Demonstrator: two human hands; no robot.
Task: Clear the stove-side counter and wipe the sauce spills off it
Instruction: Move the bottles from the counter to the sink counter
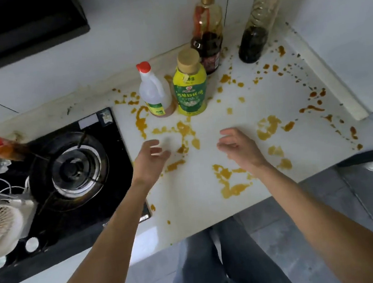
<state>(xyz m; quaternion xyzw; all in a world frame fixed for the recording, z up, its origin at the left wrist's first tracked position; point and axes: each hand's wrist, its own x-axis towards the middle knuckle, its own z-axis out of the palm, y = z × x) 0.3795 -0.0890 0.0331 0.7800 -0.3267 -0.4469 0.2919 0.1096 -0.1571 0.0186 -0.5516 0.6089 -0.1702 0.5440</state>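
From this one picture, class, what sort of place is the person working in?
Most likely a home kitchen: a gas burner set in the counter, condiment bottles by the wall, and sauce spills.

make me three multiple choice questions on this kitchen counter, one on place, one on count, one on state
1. Where does the yellow-labelled bottle with the tan cap stand?
A. on the black gas stove
B. right of the small clear red-capped bottle
C. on the floor

2. How many bottles stand on the white counter?
A. two
B. four
C. six

3. What are the hands doing?
A. both hold nothing
B. left hand grips a cloth
C. right hand grips a bottle

Answers: 1 B, it stands beside the small clear red-capped bottle. 2 B, four stand on the white counter. 3 A, left hand and right hand hover with loose fingers over orange sauce spills.
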